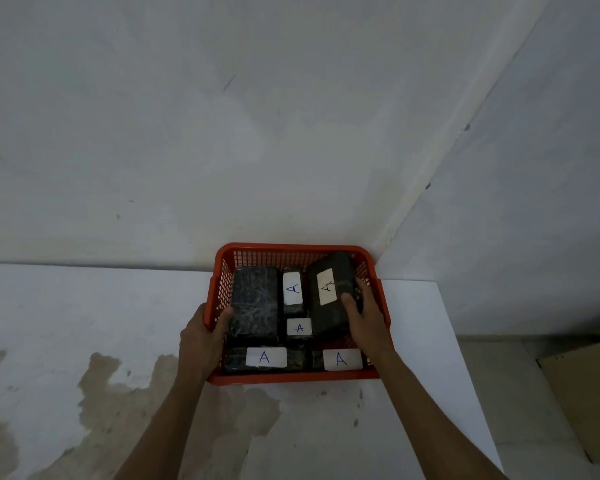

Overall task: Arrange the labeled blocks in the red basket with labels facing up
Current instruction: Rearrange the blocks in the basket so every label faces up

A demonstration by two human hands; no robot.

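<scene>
A red plastic basket (291, 251) stands on a white table by the wall corner and holds several black blocks. My right hand (364, 317) grips a large block (333, 271), which is tilted with its white "A" label up, at the basket's right. My left hand (201, 337) clasps the basket's left rim, its thumb touching a large unlabeled-side block (255, 303). A narrow block (293, 289), a small block (299, 329) and two front blocks (265, 357) (342, 359) lie flat, showing "A" labels.
The white table (84, 306) has brown stains (118, 393) at the front left. Grey walls meet in a corner (413, 202) just behind the basket. The table's right edge (458, 341) lies close to the basket, and a cardboard box (586, 393) sits lower right.
</scene>
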